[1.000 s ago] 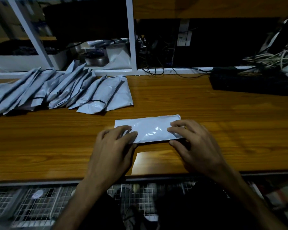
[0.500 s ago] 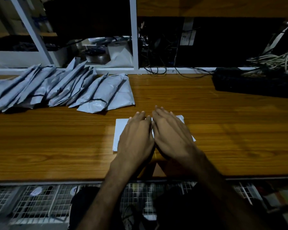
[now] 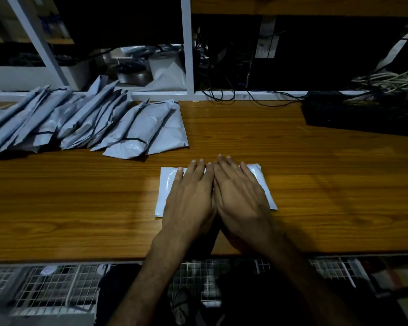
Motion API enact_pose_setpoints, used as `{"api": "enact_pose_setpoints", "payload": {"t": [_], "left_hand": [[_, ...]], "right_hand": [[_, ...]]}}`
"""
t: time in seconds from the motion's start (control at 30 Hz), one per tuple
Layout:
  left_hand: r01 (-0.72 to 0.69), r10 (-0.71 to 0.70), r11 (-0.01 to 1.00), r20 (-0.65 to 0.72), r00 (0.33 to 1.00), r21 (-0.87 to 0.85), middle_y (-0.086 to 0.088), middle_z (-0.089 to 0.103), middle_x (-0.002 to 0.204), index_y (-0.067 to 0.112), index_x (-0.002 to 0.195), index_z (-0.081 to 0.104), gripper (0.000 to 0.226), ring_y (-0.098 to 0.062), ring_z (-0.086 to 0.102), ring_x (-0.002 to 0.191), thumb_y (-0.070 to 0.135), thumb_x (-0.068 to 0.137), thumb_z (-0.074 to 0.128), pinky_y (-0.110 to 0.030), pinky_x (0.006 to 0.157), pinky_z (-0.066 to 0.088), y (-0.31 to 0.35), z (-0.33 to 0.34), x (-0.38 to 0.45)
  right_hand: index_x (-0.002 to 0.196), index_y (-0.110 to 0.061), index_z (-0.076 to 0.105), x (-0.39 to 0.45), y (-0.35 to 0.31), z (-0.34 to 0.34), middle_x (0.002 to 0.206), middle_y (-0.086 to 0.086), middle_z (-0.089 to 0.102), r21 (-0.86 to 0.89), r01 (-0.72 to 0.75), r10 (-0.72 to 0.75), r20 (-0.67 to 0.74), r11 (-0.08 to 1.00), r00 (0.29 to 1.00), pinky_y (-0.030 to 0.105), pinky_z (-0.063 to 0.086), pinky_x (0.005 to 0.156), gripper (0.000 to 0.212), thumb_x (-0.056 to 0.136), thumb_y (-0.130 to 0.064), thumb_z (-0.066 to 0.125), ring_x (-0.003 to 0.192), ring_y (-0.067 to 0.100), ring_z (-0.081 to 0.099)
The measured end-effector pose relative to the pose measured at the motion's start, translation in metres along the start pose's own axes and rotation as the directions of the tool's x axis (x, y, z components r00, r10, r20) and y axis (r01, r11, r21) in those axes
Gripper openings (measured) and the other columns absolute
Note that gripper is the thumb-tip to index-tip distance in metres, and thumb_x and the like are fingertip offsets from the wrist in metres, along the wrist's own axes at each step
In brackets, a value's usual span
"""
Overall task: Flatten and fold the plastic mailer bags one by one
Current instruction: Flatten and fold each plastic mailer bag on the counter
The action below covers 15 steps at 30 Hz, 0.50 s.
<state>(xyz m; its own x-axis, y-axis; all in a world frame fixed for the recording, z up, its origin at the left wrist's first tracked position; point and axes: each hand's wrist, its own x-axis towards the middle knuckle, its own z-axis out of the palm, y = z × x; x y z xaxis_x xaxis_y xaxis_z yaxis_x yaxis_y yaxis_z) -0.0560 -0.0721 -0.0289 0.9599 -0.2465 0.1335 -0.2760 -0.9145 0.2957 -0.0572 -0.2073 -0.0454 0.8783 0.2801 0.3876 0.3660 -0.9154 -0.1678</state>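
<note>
Head view: a second ago pinching the two ends of the folded mailer bag (image 3: pixel 169 184), now both flat on top of it, pressing down; same pose as half a second ago. Left hand (image 3: pixel 190 196) and right hand (image 3: pixel 239 196) side by side, index edges touching, fingers straight and spread lightly, palms on the plastic, fingertips just past its far edge. Bag lying on the wooden table (image 3: pixel 316 184) directly under the palms, only left strip and right corner showing. Judged: fold already made, now squeezing air out and setting the crease; this bag near done, stacking comes next. Far-left of the hands, row of folded mailers (image 3: pixel 127 128) overlapping, well apart from the hands. Far-right, black keyboard (image 3: pixel 363 114) and cable tangle (image 3: pixel 391 78). White shelf post (image 3: pixel 187 55) straight ahead. Nothing blocking between hands and pile; dim light, crease itself hidden under palms.
</note>
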Motion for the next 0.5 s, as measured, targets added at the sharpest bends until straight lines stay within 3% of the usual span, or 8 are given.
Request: {"api": "enact_pose_setpoints", "payload": {"t": [0.23,0.5], "left_hand": [[-0.02,0.019,1.0,-0.055,0.998,-0.015,-0.008,0.029,0.169,0.015,0.162,0.032,0.076,-0.022,0.018,0.159,0.042,0.097,0.003,-0.043,0.129,0.009,-0.0018,0.0054,-0.0021],[-0.027,0.027,1.0,-0.071,0.997,-0.006,-0.007,0.026,0.17,0.013,0.162,0.03,0.084,-0.019,0.015,0.159,0.046,0.093,-0.004,-0.041,0.13,0.007,-0.0016,0.0062,-0.0046]], "right_hand": [[0.148,-0.006,0.052,0.0025,-0.0006,0.0053,0.156,0.013,0.049,-0.006,-0.05,0.05,-0.021,0.999,0.999,0.037,0.016,0.125,0.056,0.105,-0.029,0.024,0.149,0.025,0.04],[0.152,-0.011,0.049,0.0074,-0.0014,0.0057,0.159,0.007,0.046,0.033,-0.105,0.104,0.03,0.994,0.994,0.039,0.019,0.127,0.068,0.101,-0.038,0.012,0.152,0.019,0.035]]}}
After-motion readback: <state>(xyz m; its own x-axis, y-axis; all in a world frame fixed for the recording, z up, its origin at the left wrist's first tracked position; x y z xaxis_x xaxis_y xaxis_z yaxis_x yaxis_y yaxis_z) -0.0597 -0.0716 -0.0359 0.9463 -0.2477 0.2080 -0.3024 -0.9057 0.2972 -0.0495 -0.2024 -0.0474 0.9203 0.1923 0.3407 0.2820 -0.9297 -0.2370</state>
